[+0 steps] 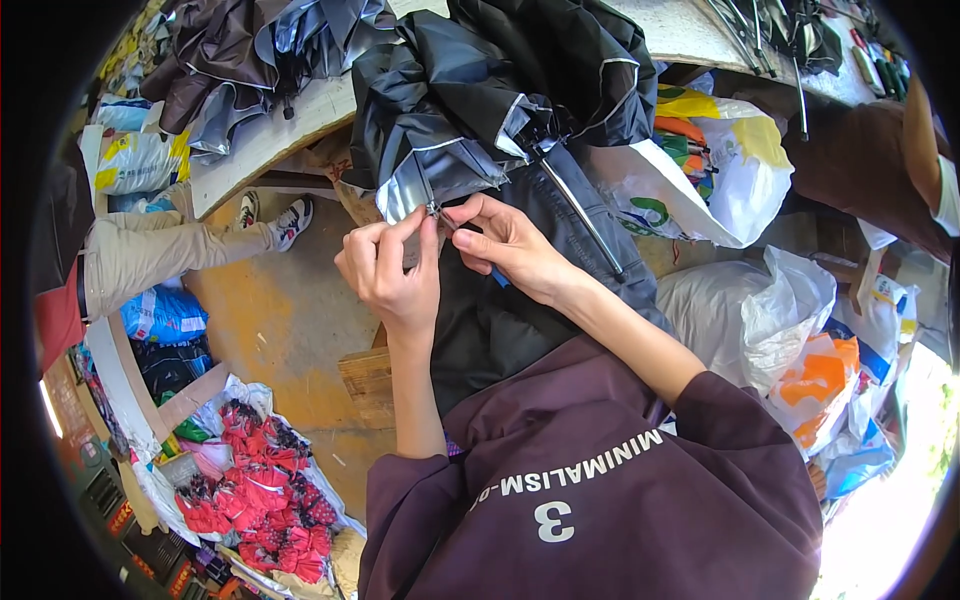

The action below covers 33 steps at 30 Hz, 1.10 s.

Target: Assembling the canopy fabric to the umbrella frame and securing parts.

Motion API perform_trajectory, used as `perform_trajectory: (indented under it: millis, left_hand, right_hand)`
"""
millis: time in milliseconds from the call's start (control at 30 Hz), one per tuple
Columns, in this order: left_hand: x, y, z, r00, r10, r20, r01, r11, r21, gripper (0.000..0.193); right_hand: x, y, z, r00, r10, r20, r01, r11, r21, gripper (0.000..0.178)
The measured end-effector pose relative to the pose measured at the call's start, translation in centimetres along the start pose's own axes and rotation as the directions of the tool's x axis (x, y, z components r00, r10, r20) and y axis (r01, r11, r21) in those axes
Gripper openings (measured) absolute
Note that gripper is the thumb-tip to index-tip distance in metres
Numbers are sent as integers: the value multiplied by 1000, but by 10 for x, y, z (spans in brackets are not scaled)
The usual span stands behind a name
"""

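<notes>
You appear to be on close fingertip work at a metal rib end (433, 209) of the black umbrella (420, 95), perhaps seating or fastening the cloth there; the detail is too small to tell which. Take the umbrella's bare shaft (585, 222) as your landmark: the rib end lies to its left, at the near edge of the bunched canopy, whose silver lining (403, 190) shows just beside it.

Your left grip (393, 270), left of the shaft, is drawn to a narrow pinch, thumb and forefinger tips on the rib end. Your right grip (515, 248), between the rib end and the shaft, has thumb and forefinger brought close together just right of that same spot; whether they hold anything, I cannot tell. The rib end thus sits at your left fingertips, with your right ones just beside it.

As I judge it, the next move calls for you to steady the rib with the left pinch, letting the right make small, precise motions without tugging the cloth.
</notes>
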<state>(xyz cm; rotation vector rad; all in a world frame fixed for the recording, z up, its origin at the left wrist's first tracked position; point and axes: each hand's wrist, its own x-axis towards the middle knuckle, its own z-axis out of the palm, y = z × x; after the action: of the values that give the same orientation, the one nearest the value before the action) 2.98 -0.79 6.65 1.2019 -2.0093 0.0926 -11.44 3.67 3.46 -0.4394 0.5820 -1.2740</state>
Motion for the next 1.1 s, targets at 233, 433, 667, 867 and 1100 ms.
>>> perform_trajectory:
  millis: [233, 433, 667, 867, 1100]
  left_hand:
    - [-1, -2, -2, 1000, -6, 3, 6, 1000, -10, 22]
    - [0, -1, -6, 1000, 1, 3, -1, 1000, 7, 22]
    - [4, -2, -10, 1000, -2, -4, 2, 1000, 20, 24]
    - [3, -13, -21, 1000, -7, -7, 8, 999, 54, 25]
    - [14, -7, -34, 1000, -11, 25, 10, 999, 49, 16]
  right_hand:
    - [6, 4, 0, 1000, 1, -10, 0, 997, 79, 19]
    - [7, 8, -3, 1000, -5, 5, 5, 998, 64, 16]
    - [-8, -10, -18, 998, 42, 44, -42, 999, -14, 15]
    - [-16, -68, 34, 991, -118, 64, 106, 397, -912, 36]
    - [19, -82, 62, 945, -114, 308, 324, 180, -929, 49]
